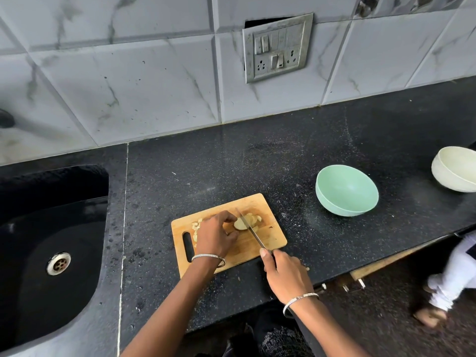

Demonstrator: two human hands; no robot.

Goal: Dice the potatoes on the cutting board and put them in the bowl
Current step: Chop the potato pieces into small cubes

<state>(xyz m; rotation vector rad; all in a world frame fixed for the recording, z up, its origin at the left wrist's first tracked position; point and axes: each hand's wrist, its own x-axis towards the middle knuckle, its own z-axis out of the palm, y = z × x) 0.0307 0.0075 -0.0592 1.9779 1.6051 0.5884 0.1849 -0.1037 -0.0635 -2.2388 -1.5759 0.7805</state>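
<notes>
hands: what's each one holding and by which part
The right hand grips the knife by its handle, blade across the potato. The left hand holds the potato's left end with curled fingertips.

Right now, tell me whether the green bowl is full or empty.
Empty. The green bowl shows only its bare inside; the cut potato pieces lie on the cutting board.

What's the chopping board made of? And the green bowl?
The chopping board looks like wood or bamboo: tan, matte, with faint grain lines. The green bowl seems to be plastic, perhaps melamine: smooth, one even pastel colour, with a soft sheen.
</notes>
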